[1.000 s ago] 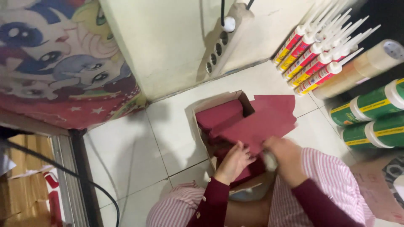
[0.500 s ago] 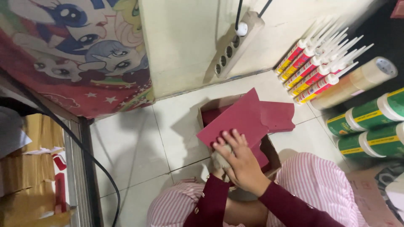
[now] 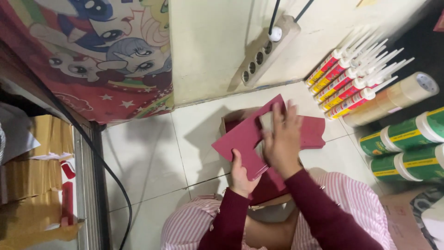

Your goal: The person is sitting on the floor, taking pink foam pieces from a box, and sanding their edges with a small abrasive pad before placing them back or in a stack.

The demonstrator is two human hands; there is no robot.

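Both hands hold one dark red flat cardboard sheet (image 3: 245, 139) above the open brown cardboard box (image 3: 230, 121): left hand (image 3: 241, 175) grips its lower edge, right hand (image 3: 282, 139) presses flat on top.

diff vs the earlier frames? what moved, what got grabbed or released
The top dark red card sheet has been lifted off the stack in the box and tilted up. The left hand now grips its lower edge from beneath; the right hand has moved up flat on its face. Sealant tubes, tape rolls and power strip stayed put.
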